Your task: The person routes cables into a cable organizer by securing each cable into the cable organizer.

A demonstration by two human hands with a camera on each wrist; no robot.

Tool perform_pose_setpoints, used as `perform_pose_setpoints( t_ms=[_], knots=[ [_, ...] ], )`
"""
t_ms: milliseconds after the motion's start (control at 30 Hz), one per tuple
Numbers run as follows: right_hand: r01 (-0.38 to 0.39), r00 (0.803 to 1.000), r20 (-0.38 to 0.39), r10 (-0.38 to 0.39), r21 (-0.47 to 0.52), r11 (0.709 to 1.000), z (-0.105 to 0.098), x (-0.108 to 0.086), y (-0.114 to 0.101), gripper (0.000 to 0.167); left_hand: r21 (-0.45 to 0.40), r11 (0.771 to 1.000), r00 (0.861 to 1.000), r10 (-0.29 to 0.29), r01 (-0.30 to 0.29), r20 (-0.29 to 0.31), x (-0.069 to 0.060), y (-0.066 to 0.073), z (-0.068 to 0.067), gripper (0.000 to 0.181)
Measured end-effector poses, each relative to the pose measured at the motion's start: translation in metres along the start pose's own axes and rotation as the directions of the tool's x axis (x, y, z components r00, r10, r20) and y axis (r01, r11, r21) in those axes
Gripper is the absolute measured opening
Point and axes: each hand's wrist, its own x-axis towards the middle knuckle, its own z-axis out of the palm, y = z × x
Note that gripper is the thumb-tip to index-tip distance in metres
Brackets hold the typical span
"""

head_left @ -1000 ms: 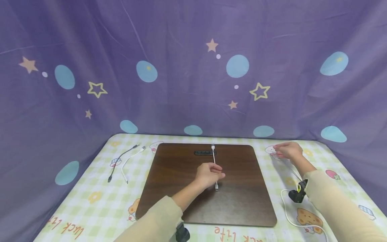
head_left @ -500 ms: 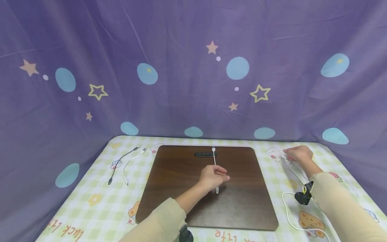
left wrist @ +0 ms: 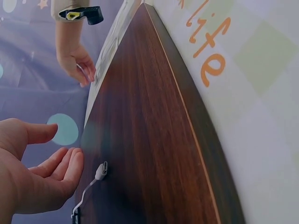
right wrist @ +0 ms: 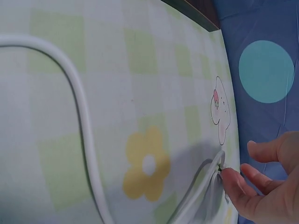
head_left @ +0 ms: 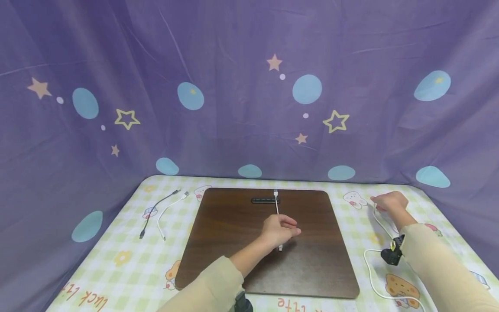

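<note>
My left hand (head_left: 277, 232) hovers over the brown board, thumb and fingers apart, and holds nothing. Under it runs a short white USB cable (head_left: 276, 204), partly hidden by the hand. The left wrist view shows one plug (left wrist: 101, 171) of this cable beside the left fingertips, apart from them. On the right side, my right hand (head_left: 391, 202) is at a looped white cable (right wrist: 201, 184). In the right wrist view a fingertip (right wrist: 228, 176) touches or nearly touches the loop, with the thumb (right wrist: 261, 151) well away. Part of the cable is hidden behind the fingers.
The brown wooden board (head_left: 312, 268) lies mid-table, with a small black bar (head_left: 260, 200) near its far edge. A black cable (head_left: 150, 216) and another white cable (head_left: 165, 209) lie to the left. The table has a checked cloth (head_left: 124, 277). A purple curtain (head_left: 241, 130) hangs behind.
My right hand has moved to the right and slightly lower in the head view, to the looped white cable. My left hand has shifted a little right and toward me.
</note>
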Motion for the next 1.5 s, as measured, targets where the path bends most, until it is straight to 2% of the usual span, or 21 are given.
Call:
perform_pose_setpoints(
  t_ms=[200,433,500,667,733,833,933,1033,1133,1233,1367,1400,1500],
  knots=[
    [-0.041,0.999,0.005,0.041,0.032,0.999,-0.001,-0.002,0.004,0.048,0.012,1.0,1.0,0.002,-0.002,0.02,0.001,0.0,0.004,0.022],
    [0.013,0.999,0.033,-0.011,-0.068,0.998,0.005,0.001,0.003,0.052,0.003,1.0,0.999,0.01,-0.01,0.033,0.003,0.002,0.01,0.021],
    [0.024,0.999,0.047,-0.021,-0.07,0.997,0.009,0.001,0.0,0.049,0.007,1.0,0.999,0.01,-0.01,0.042,0.004,0.001,0.013,0.021],
    [0.01,0.997,0.073,-0.014,0.06,0.998,0.019,-0.001,-0.009,0.036,0.014,1.0,0.999,0.018,-0.018,0.051,0.004,0.003,0.017,0.021],
    [0.013,0.998,0.058,-0.017,0.069,0.998,0.023,-0.001,-0.013,0.031,0.012,1.0,0.998,0.019,-0.02,0.052,0.003,0.005,0.019,0.021],
    [0.006,0.999,0.043,-0.009,0.075,0.997,0.029,-0.002,-0.02,0.028,0.014,1.0,0.998,0.023,-0.024,0.05,0.003,0.006,0.022,0.021],
    [-0.034,0.998,0.064,0.023,0.17,0.985,0.037,-0.001,-0.024,0.024,0.009,1.0,0.998,0.026,-0.026,0.055,0.003,0.008,0.026,0.021],
    [-0.043,0.996,0.088,0.026,0.204,0.978,0.042,-0.002,-0.026,0.027,0.008,0.999,0.997,0.031,-0.032,0.064,0.003,0.009,0.03,0.02],
    [-0.008,0.997,0.082,-0.004,0.151,0.989,0.045,-0.004,-0.028,0.034,0.006,0.999,0.996,0.043,-0.043,0.074,0.004,0.01,0.034,0.02],
    [0.053,0.996,0.066,-0.055,0.028,0.998,0.046,-0.006,-0.029,0.039,0.015,0.999,0.996,0.049,-0.05,0.077,0.005,0.013,0.037,0.02],
    [0.105,0.993,0.062,-0.099,-0.103,0.989,0.047,-0.008,-0.031,0.043,0.022,0.999,0.996,0.029,-0.031,0.082,0.006,0.018,0.04,0.02],
    [0.106,0.993,0.064,-0.099,-0.114,0.988,0.047,-0.008,-0.031,0.042,0.023,0.999,0.996,0.023,-0.025,0.081,0.006,0.019,0.041,0.019],
    [0.069,0.995,0.07,-0.066,-0.042,0.997,0.048,-0.008,-0.032,0.032,0.025,1.0,0.997,0.006,-0.008,0.074,0.007,0.02,0.045,0.019]
  ],
)
